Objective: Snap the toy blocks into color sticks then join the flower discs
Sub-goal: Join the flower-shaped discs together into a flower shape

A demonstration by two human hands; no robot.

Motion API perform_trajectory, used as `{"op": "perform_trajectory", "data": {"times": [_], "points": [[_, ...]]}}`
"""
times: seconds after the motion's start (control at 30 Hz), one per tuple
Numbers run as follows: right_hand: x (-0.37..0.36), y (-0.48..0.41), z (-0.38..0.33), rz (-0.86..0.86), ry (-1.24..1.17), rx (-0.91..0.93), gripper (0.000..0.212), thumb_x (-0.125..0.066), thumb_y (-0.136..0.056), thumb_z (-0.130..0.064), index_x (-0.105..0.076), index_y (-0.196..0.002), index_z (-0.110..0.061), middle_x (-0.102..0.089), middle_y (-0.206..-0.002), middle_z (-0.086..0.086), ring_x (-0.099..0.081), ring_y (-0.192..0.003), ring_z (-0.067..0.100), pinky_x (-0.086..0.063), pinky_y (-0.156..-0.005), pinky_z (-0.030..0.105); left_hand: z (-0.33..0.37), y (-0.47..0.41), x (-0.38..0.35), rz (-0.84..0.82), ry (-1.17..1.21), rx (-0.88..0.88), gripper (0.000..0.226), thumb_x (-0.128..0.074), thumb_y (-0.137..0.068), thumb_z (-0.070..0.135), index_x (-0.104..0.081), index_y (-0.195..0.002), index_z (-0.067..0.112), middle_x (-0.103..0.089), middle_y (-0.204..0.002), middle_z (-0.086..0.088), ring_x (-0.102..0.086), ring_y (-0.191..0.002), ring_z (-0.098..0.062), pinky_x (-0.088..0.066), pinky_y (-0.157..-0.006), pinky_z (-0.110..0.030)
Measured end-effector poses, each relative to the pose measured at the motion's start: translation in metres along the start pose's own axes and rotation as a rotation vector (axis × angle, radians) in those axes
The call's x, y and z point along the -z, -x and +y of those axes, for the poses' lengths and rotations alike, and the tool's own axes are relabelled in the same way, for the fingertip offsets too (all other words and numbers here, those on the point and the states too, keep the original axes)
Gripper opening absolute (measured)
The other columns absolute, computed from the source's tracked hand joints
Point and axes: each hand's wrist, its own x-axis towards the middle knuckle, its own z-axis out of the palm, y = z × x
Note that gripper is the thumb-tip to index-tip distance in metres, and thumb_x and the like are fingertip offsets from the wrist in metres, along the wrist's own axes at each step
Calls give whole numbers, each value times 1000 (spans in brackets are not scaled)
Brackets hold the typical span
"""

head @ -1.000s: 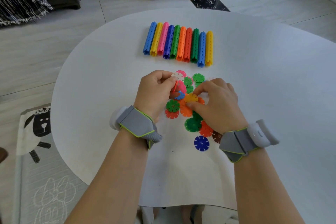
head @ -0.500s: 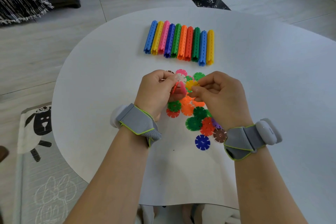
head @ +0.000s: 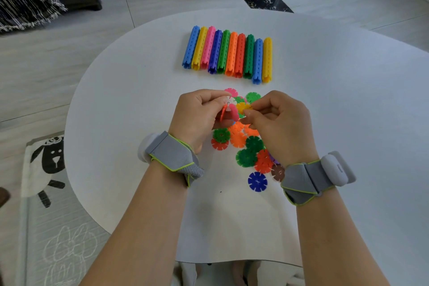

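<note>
Nearest us, a grey wrist strap (head: pixel 173 157) wraps each forearm above the white surface (head: pixel 348 104). Just beyond, a blue disc (head: pixel 257 181) lies alone near a brown disc (head: pixel 277 172), at the near edge of a loose pile of flower discs (head: pixel 246 158) in green, red and orange. Above that pile we see the left hand (head: pixel 197 117), fingers curled, pinching a small joined cluster (head: pixel 224 112) of white, pink and red discs. The right hand (head: pixel 281 125) pinches a yellow disc (head: pixel 243 107) between thumb and fingertips, its edge meeting the cluster. Farthest away, ten color sticks (head: pixel 228 53) lie side by side in a row
</note>
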Motion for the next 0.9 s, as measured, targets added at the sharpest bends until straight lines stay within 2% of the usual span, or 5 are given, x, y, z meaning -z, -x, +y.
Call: {"op": "perform_trajectory", "data": {"times": [0.2,0.43,0.67,0.8,0.9], "points": [[1,1,0,13,-13,33,23,-71,-82,-11,-59,-72,-28,-70,-72,-8,-69,-67,4,-59,-71,34,0,0,-1,-28,12,15,14,-57,-90,3,-69,-86,10,-65,-81,-9,-65,-59,-12,-56,-54,-22],[-3,4,-2,55,38,65,29,-73,-80,-12,-58,-67,-33,-69,-73,-9,-69,-69,8,-58,-73,35,2,2,2,-29,-37,10,14,-58,-89,4,-69,-85,11,-65,-88,-11,-64,-73,-20,-57,-55,-23],[-8,6,1,122,10,117,24,-76,-78,-12,-61,-69,-29,-69,-71,-5,-69,-69,16,-58,-69,40,3,2,3,-58,-37,-2,13,-56,-90,3,-68,-93,5,-65,-81,-13,-64,-68,-20,-56,-54,-21],[-13,6,2,146,31,153,10,-77,-77,-14,-69,-74,-19,-66,-68,-9,-68,-68,14,-58,-68,36,1,1,4,-45,-83,-27,14,-56,-91,5,-70,-95,7,-67,-88,-12,-66,-68,-17,-54,-53,-19],[-11,2,3,201,-5,137,6,-77,-77,-17,-71,-76,-19,-64,-68,-16,-66,-68,6,-56,-71,26,3,1,4,-77,-13,-11,17,-54,-93,10,-69,-98,13,-68,-84,-6,-65,-71,-14,-53,-54,-19]]}}
